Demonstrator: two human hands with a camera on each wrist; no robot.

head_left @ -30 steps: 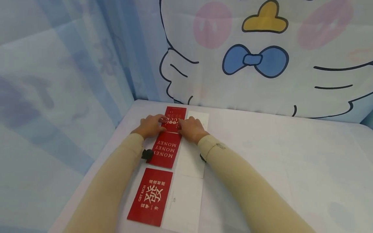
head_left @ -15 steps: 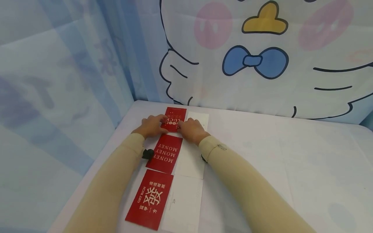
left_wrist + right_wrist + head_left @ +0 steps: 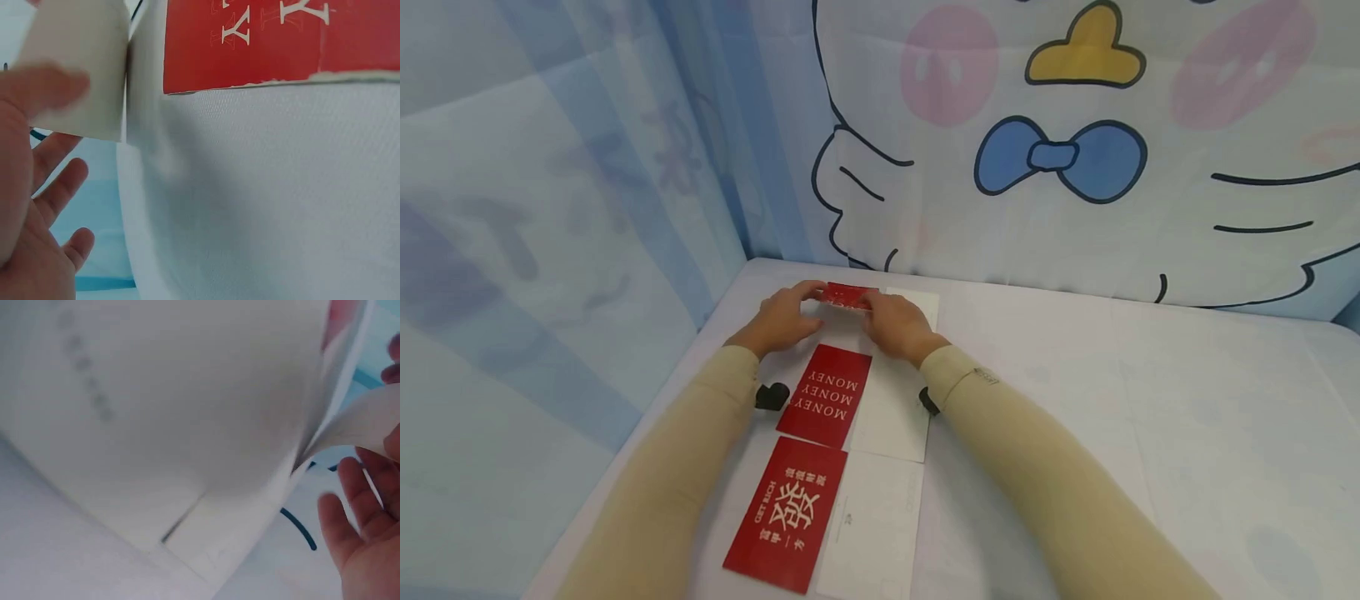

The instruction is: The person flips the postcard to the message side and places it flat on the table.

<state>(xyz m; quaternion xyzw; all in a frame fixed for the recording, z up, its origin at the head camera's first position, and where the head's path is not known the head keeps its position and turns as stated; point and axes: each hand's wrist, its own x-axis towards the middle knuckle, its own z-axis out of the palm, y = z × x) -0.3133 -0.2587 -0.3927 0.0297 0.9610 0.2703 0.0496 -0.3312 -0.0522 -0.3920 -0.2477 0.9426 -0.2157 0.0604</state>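
At the far end of the left row, both hands hold a red postcard (image 3: 850, 295) tilted up, its pale back (image 3: 94, 37) showing in the left wrist view. My left hand (image 3: 781, 321) pinches its left edge, thumb (image 3: 47, 87) over the back and the other fingers spread. The right edge is pinched by my right hand (image 3: 898, 323); in the right wrist view the postcard (image 3: 362, 419) bends between the fingers. Nearer me lies a red postcard reading MONEY (image 3: 825, 396), then a red GET RICH postcard (image 3: 786, 517).
Pale postcards lie face down in a column right of the red ones, including a middle one (image 3: 889, 417) and a near one (image 3: 871, 533). A white cloth (image 3: 1150, 400) covers the table. Printed curtains stand behind (image 3: 1060, 250) and at left (image 3: 550, 250).
The far red postcard lay flat and is now lifted by its near edge, tilted up in both hands. The MONEY postcard and GET RICH postcard shifted slightly toward me earlier.
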